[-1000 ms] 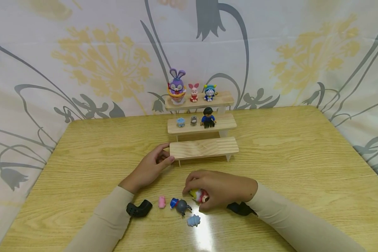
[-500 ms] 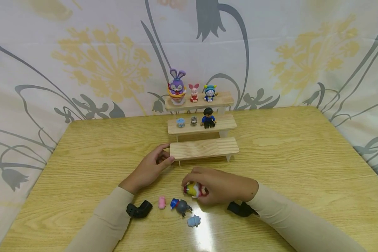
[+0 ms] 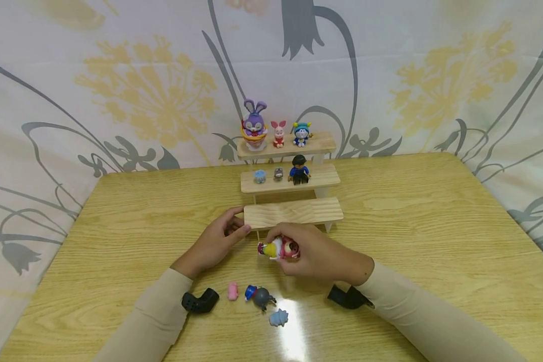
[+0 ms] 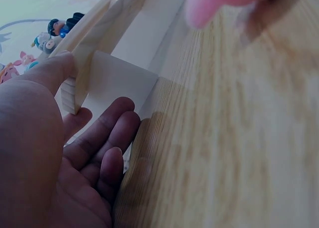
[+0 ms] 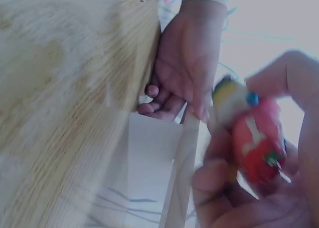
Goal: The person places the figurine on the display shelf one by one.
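Observation:
My right hand [image 3: 328,255] pinches a small figurine [image 3: 277,248] with a pink hood, white collar and yellow clothes. It lies sideways in the fingers, feet to the left, just in front of the lowest board. In the right wrist view the figurine's back shows a red strawberry-like patch [image 5: 260,158]. My left hand [image 3: 217,240] grips the left end of the lowest board of a three-step wooden display stand [image 3: 294,212]. In the left wrist view the thumb lies along the board's edge, other fingers [image 4: 107,130] curled beside the white support [image 4: 122,81].
On the top step are a purple rabbit [image 3: 254,123], a piglet [image 3: 278,134] and a blue horned figure [image 3: 301,134]. The middle step bears two tiny figures and a black-haired doll [image 3: 299,170]. Nearer lie a pink figure [image 3: 233,291], a grey blue-hatted one [image 3: 260,296] and a light-blue one [image 3: 278,318].
My right hand has lifted the pink-hooded figurine from among the loose toys and carried it forward toward the lowest board. My left hand has stayed at the stand.

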`<state>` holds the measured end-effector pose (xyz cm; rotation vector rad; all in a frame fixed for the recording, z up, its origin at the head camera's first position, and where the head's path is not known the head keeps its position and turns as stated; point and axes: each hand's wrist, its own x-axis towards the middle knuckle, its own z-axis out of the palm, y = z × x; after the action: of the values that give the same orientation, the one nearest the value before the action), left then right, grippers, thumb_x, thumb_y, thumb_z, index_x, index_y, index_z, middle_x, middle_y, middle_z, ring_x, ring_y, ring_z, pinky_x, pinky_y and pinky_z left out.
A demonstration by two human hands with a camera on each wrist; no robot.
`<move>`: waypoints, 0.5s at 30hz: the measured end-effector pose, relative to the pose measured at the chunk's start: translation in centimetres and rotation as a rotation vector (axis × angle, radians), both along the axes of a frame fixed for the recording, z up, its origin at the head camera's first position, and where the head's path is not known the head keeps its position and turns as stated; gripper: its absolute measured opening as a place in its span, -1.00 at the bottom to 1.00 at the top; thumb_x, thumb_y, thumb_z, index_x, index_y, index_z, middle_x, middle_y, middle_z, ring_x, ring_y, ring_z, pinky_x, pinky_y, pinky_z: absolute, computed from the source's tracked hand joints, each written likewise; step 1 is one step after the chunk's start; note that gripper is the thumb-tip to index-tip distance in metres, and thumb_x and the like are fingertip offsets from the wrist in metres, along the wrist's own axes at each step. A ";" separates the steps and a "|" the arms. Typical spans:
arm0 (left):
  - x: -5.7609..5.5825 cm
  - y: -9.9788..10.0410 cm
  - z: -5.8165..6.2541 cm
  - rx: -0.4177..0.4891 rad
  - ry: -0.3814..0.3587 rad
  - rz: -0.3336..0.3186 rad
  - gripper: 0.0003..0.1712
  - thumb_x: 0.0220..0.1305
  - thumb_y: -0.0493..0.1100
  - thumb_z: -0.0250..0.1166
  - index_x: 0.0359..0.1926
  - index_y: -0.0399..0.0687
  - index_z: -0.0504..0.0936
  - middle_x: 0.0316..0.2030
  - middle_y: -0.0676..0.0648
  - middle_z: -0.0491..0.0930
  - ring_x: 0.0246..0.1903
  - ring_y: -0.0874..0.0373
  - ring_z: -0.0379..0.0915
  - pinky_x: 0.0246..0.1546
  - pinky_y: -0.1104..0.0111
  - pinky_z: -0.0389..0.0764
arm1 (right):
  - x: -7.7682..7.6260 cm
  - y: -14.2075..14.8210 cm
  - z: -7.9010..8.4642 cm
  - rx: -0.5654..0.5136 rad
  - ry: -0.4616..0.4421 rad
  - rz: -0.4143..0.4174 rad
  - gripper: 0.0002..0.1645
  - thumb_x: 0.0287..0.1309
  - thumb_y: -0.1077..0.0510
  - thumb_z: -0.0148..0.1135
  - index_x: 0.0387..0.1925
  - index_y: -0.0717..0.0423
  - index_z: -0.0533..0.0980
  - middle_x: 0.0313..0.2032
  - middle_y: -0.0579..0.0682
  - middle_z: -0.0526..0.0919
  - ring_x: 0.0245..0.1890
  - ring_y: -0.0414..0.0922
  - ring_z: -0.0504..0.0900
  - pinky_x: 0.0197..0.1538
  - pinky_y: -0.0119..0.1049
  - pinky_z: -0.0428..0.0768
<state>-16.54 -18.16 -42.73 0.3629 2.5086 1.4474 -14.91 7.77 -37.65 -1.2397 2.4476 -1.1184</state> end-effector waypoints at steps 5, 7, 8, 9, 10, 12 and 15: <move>0.0 0.0 0.1 0.009 0.009 0.001 -0.32 0.49 0.08 0.15 0.49 -0.05 0.23 0.01 -0.14 0.62 -0.15 0.13 0.49 -0.07 0.23 0.47 | -0.4 0.0 -0.2 -0.103 0.095 -0.110 -0.56 0.09 0.31 0.38 0.04 0.07 0.57 -0.02 0.00 0.67 -0.13 -0.20 0.62 -0.14 -0.40 0.64; 0.0 0.0 0.1 0.011 0.007 0.001 -0.31 0.49 0.08 0.16 0.49 -0.06 0.23 0.01 -0.14 0.62 -0.15 0.13 0.49 -0.06 0.23 0.47 | -0.6 0.0 -0.1 -0.116 0.122 -0.159 -0.56 0.09 0.30 0.39 0.05 0.07 0.60 -0.01 0.01 0.69 -0.09 -0.17 0.65 -0.12 -0.39 0.65; 0.0 0.0 0.1 0.012 0.005 0.002 -0.31 0.49 0.08 0.16 0.49 -0.06 0.23 0.01 -0.14 0.62 -0.15 0.13 0.48 -0.07 0.23 0.47 | -0.7 0.0 -0.1 -0.117 0.130 -0.180 -0.55 0.09 0.29 0.40 0.07 0.07 0.61 0.01 0.02 0.69 -0.07 -0.15 0.66 -0.12 -0.38 0.65; 0.1 0.1 0.1 0.012 0.003 0.002 -0.31 0.49 0.08 0.16 0.49 -0.07 0.23 0.01 -0.14 0.62 -0.16 0.13 0.48 -0.07 0.23 0.47 | -0.7 0.0 -0.1 -0.119 0.132 -0.196 -0.54 0.10 0.28 0.40 0.08 0.08 0.61 0.02 0.03 0.69 -0.06 -0.14 0.67 -0.12 -0.38 0.66; 0.1 0.1 0.1 0.013 0.002 0.002 -0.31 0.49 0.08 0.16 0.49 -0.07 0.23 0.01 -0.14 0.61 -0.16 0.13 0.48 -0.07 0.24 0.47 | -0.8 0.0 0.0 -0.121 0.128 -0.210 -0.54 0.10 0.28 0.40 0.09 0.09 0.61 0.04 0.05 0.69 -0.05 -0.12 0.68 -0.12 -0.39 0.66; 0.1 0.1 0.1 0.017 -0.002 0.003 -0.31 0.49 0.08 0.16 0.49 -0.06 0.23 0.01 -0.14 0.61 -0.16 0.12 0.48 -0.07 0.24 0.47 | -1.1 0.0 0.1 -0.123 0.115 -0.229 -0.52 0.12 0.27 0.40 0.12 0.13 0.60 0.06 0.09 0.68 -0.06 -0.11 0.68 -0.15 -0.40 0.66; 0.1 0.1 0.0 0.023 -0.005 0.008 -0.33 0.49 0.08 0.16 0.49 -0.04 0.25 0.01 -0.14 0.62 -0.16 0.12 0.48 -0.08 0.24 0.47 | -1.4 0.0 0.3 -0.141 0.086 -0.243 -0.51 0.17 0.26 0.38 0.16 0.17 0.54 0.04 0.13 0.67 -0.12 -0.12 0.69 -0.20 -0.42 0.66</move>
<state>-16.49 -18.07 -42.76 0.3538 2.4943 1.4792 -16.35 7.73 -37.33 -1.0678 2.6821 -1.3470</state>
